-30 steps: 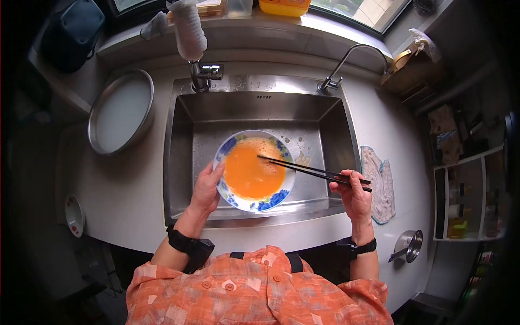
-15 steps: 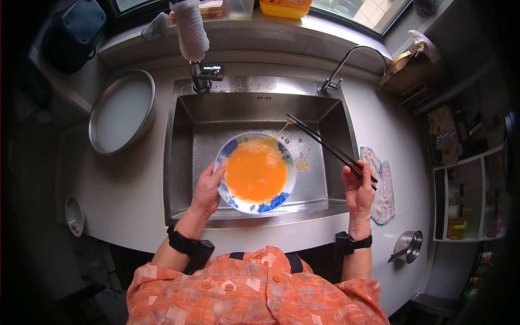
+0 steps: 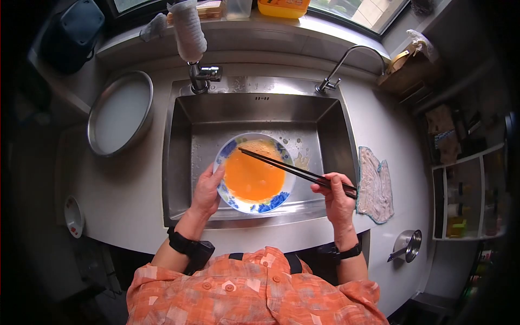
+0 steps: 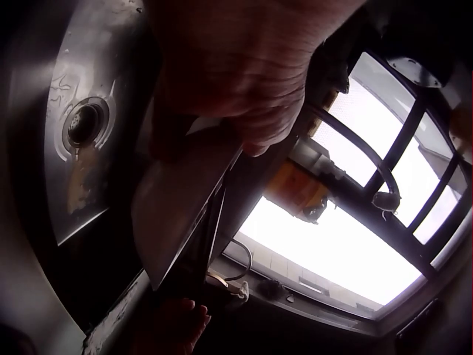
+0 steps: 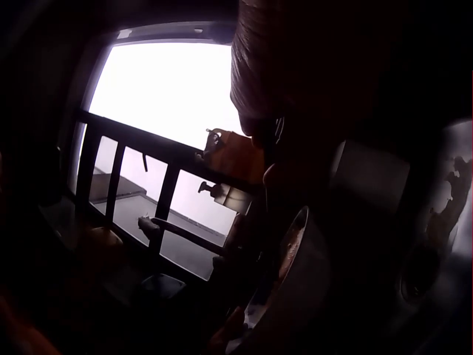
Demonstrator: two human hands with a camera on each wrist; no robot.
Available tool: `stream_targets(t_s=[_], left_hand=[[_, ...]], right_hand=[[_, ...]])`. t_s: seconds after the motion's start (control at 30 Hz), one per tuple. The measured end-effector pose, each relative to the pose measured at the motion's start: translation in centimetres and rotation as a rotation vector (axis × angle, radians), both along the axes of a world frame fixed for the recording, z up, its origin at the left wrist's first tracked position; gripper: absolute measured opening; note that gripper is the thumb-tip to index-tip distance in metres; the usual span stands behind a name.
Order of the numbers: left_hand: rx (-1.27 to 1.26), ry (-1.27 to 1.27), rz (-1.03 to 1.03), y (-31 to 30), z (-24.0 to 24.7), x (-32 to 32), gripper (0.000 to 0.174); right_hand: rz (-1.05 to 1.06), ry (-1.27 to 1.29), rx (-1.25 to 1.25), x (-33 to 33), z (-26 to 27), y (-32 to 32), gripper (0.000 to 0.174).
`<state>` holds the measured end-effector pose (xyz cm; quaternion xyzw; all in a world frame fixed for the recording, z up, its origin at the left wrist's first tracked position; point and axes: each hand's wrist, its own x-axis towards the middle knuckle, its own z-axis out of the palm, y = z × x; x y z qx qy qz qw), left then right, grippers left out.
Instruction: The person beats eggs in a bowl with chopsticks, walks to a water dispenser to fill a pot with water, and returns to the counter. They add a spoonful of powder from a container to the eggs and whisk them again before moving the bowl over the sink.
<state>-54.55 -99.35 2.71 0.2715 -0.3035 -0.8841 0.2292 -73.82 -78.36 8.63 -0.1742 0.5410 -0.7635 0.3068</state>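
In the head view a white bowl (image 3: 228, 198) with blue flowers holds beaten egg (image 3: 253, 176), orange with foam near its far side. My left hand (image 3: 207, 189) grips the bowl's left rim, thumb on top, over the sink. A pair of black chopsticks (image 3: 303, 174) is held near its back end by my right hand (image 3: 337, 197); the tips are over the far left part of the egg. The left wrist view shows the bowl's underside (image 4: 174, 203) below the left hand. In the dark right wrist view, the bowl (image 5: 299, 274) shows edge-on.
A steel sink (image 3: 179, 203) lies under the bowl, with spilled egg on its floor. At left stand a large steel basin (image 3: 149, 103) of whitish liquid and a small bowl (image 3: 74, 216). A rag (image 3: 375, 187) and small steel pot (image 3: 407, 246) are at right; two faucets stand behind.
The chopsticks went up to the right beyond the bowl, trailing a strand of egg, then came back left over the egg with my right hand. The left hand and bowl stay nearly still.
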Motion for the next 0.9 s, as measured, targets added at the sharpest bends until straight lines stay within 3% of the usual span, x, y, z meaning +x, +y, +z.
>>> stream_targets(t_s=[0.4, 0.47, 0.6, 0.67, 0.73, 0.8, 0.87, 0.9], left_hand=[[-0.003, -0.016, 0.007, 0.0, 0.2, 0.2, 0.033], [-0.005, -0.017, 0.007, 0.0, 0.2, 0.2, 0.033], [-0.015, -0.017, 0.016, 0.1, 0.6, 0.3, 0.032], [-0.02, -0.019, 0.016, 0.3, 0.9, 0.0, 0.032], [-0.033, -0.033, 0.025, 0.1, 0.7, 0.0, 0.031], [-0.03, -0.033, 0.031, 0.2, 0.8, 0.3, 0.031], [-0.038, -0.01, 0.017, 0.0, 0.9, 0.0, 0.03], [-0.035, -0.006, 0.012, 0.0, 0.6, 0.1, 0.03]], right_hand=[[-0.211, -0.032, 0.026, -2.5, -1.4, 2.7, 0.024], [-0.281, 0.039, -0.007, -3.6, -1.0, 3.6, 0.023], [-0.321, -0.057, -0.117, -5.5, -0.8, 5.3, 0.022], [-0.287, 0.168, 0.3, -5.7, -2.6, 4.6, 0.02], [-0.341, 0.219, 0.298, -5.4, -2.5, 4.4, 0.021], [-0.341, 0.079, 0.116, -5.3, -1.0, 4.5, 0.023], [-0.29, 0.009, 0.02, -5.3, 0.1, 4.4, 0.024], [-0.169, -0.046, 0.016, -5.1, 0.5, 4.3, 0.025]])
